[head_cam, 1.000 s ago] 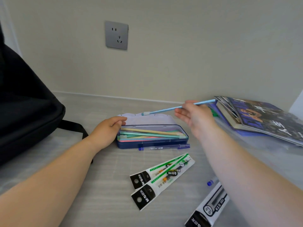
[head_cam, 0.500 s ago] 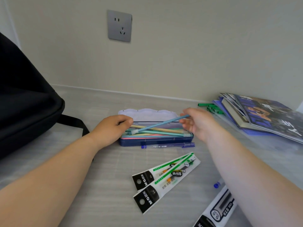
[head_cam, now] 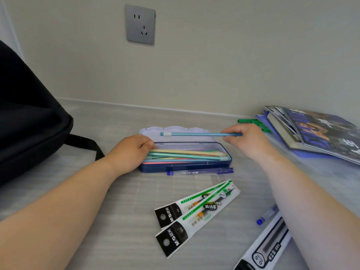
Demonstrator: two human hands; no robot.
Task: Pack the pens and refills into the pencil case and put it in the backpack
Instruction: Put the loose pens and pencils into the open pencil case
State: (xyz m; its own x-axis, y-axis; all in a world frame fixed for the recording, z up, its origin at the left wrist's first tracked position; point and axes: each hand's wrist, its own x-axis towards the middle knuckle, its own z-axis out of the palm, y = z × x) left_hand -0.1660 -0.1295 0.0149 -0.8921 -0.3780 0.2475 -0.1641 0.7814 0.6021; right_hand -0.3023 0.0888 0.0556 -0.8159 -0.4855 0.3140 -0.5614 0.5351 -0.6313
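Your right hand [head_cam: 246, 140] pinched a light blue pen [head_cam: 200, 134] by its right end, fingertips pressed together on the barrel, and held it level above the open pencil case [head_cam: 187, 167], in front of the raised lid. Its long axis ran left to right, almost parallel to the case, with the pale capped end pointing toward your left side. Your left hand [head_cam: 129, 151] rested curled on the left end of the case, fingers over the rim and touching the ends of the coloured sticks [head_cam: 187, 155] inside, which looked like steadying rather than a pinch. Those sticks lay lengthwise too, so the pen was already lined up to drop in beside them. It looked thin, stiff and very light; held at one end it could swing or roll in a loose pinch, so a hold nearer the middle would have given you more control. The smooth barrel likely was slippery. A purple gel pen [head_cam: 200, 171] lay on the desk [head_cam: 116, 201] just against the front wall of the case, parallel to it. Two refill packs [head_cam: 194, 213] lay nearer you, slanted, flat and flimsy, best lifted by an edge. Another pack [head_cam: 266, 248] and a blue-capped pen [head_cam: 266, 215] sat by your right forearm. The backpack [head_cam: 29, 117] waited at the left.
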